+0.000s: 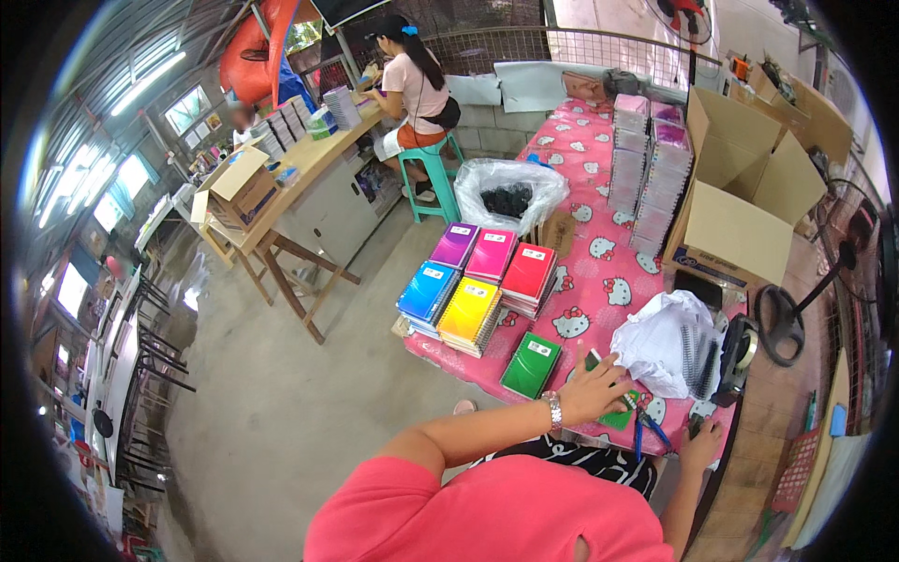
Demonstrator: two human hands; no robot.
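My left hand point(596, 390), a watch on its wrist, spreads its fingers over a green notebook point(618, 418) at the table's near edge. Beside its fingertips a small pale and dark piece point(593, 360) shows; what it is, I cannot tell. My right hand point(700, 448) has its fingers bent round a small dark thing point(695, 425) at the near right corner. Blue-handled pliers point(648, 429) lie between the hands. Another green spiral notebook point(531, 364) lies left of my left hand. Black spiral coils point(698, 361) rest on a crumpled white plastic bag point(660, 342).
Stacked notebooks, including yellow ones point(470, 314), stand at the table's left. Tall wrapped stacks point(629, 155), an open cardboard box point(735, 220) and a tape dispenser point(739, 356) line the right side. A lined bin point(510, 192) stands left. A person point(420, 89) sits at another bench.
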